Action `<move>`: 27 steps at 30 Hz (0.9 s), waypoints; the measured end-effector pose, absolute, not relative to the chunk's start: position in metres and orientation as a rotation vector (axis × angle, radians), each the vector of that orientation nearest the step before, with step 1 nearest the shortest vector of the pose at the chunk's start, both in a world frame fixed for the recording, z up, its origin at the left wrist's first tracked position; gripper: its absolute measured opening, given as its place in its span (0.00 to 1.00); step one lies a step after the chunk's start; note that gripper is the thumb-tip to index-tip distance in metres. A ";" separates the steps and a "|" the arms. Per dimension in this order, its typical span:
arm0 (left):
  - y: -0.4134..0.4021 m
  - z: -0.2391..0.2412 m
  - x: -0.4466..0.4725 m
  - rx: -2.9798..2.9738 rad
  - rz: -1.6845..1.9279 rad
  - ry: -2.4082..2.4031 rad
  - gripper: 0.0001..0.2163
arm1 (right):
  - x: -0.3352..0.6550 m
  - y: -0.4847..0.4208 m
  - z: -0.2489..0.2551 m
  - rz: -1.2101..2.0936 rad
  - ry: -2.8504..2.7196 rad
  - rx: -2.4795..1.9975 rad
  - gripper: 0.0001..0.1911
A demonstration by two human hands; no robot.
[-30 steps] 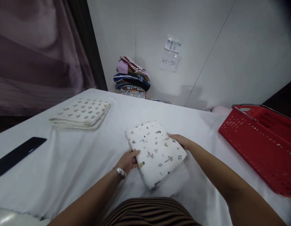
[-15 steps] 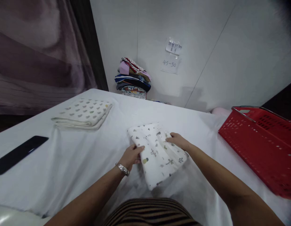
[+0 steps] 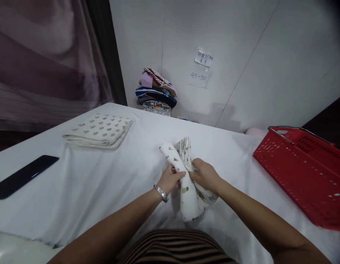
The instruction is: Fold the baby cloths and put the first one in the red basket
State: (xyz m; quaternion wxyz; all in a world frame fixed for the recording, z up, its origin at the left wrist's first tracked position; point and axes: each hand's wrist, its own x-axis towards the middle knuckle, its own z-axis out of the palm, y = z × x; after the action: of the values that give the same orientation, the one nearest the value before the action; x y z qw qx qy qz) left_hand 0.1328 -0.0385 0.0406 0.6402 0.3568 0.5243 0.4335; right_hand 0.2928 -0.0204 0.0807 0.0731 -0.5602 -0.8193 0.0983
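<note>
Between my hands is a folded white cloth [image 3: 189, 200] printed with small plants and animals, bent over on itself near the front of the table. My left hand [image 3: 172, 179], with a silver bracelet at the wrist, grips the cloth's rounded left side, thumb on top. At the other side my right hand [image 3: 205, 175] is closed on the layered edges, which stick up in pleats. Parts of the fingers of both hands are hidden by the cloth. A second folded cloth [image 3: 100, 129] with grey cloud-like prints lies flat to the left.
A white sheet covers the table [image 3: 117, 183]. On the left lies a black flat slab [image 3: 25, 176]. A red plastic basket [image 3: 299, 176] with metal handles stands at the right. Behind the table a stack of folded fabrics [image 3: 156, 91] rises by the wall, which bears paper signs [image 3: 200, 69].
The cloth has gone from lying spread and flat to being folded over, its layered edges now upright. My left hand has shifted right, and both hands are closer together.
</note>
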 end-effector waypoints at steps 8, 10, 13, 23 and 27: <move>-0.044 0.050 0.144 0.738 0.992 1.190 0.18 | 0.301 -0.030 0.092 0.539 -2.407 -1.607 0.17; -0.045 0.054 0.147 0.738 0.975 1.186 0.17 | 0.303 -0.033 0.096 0.578 -2.404 -1.623 0.22; -0.048 0.063 0.149 0.756 0.941 1.093 0.16 | 0.304 -0.038 0.106 0.506 -2.427 -1.718 0.29; -0.039 0.074 0.170 1.017 0.670 0.945 0.27 | 0.346 -0.032 0.114 0.619 -2.275 -1.990 0.26; -0.028 0.062 0.178 1.098 0.566 0.961 0.33 | 0.375 -0.035 0.105 0.937 -1.992 -1.966 0.16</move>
State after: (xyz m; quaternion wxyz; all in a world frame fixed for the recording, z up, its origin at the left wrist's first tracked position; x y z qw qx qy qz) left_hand 0.1776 -0.0279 0.0615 0.7090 0.4946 0.4331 0.2551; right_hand 0.3752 -0.0353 0.1048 0.0950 -0.6631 -0.6718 0.3162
